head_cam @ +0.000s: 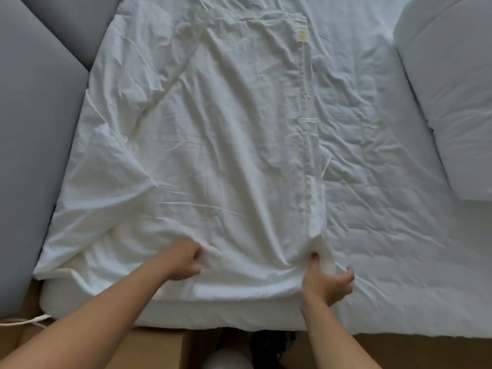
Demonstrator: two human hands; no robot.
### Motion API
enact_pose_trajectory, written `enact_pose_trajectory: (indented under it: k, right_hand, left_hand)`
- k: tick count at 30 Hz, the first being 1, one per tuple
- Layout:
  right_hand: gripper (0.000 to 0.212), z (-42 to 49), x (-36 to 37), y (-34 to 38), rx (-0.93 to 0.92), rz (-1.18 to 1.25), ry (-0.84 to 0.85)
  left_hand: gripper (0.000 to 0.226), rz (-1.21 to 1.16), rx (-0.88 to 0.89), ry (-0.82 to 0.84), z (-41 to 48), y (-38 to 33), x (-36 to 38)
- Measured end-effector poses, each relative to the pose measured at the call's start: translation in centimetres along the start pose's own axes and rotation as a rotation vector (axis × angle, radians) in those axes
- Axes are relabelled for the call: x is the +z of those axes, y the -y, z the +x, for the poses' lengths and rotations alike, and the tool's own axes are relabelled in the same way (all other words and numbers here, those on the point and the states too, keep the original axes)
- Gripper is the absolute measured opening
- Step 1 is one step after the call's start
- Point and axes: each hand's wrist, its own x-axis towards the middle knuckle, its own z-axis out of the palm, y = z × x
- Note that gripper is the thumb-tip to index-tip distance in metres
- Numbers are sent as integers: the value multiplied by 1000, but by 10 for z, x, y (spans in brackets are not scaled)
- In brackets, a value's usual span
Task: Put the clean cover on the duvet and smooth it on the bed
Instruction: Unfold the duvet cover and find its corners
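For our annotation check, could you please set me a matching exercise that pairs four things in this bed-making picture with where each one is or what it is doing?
Things
1. left hand
2. pillow
3. white cable
4. yellowish label

Places or states
a. lies in the lower left corner of the view
b. lies at the right edge of the view
c. grips the near edge of the cover
d. sits near the cover's far right corner

Pairs: 1-c, 2-b, 3-a, 4-d
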Motion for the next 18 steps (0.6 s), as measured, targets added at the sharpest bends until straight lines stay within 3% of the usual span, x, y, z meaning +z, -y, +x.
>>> enact_pose_trajectory:
  k: [3,5,7,10,11,13,16,18]
  right_hand:
    - [70,30,-3,7,-355,-314,172]
    - [41,52,-9,17,-411,-430,460]
    - [7,74,-21,27,-382,-575,634]
    - [14,99,-42,36,-429,-828,703]
    - [8,107,-49,42,-454,-896,694]
    - [18,126,-67,61,-588,-1027,609]
    - [34,167,-113,102,-876,-977,302]
    - [41,202,-147,128,-962,-907,153]
  left_hand:
    - [46,-180,129,-209,37,-84,-23]
    - [57,-255,222,-221,54,-140,-32]
    - [60,-210,296,-173,67,-190,-29]
    - [57,76,312,-57,77,-256,-18]
    - [52,166,308,-24,75,-277,-21]
    - [37,300,281,-17,64,-321,-37]
    - [34,317,246,-212,41,-380,-68]
    - [40,248,219,-297,29,-414,-86]
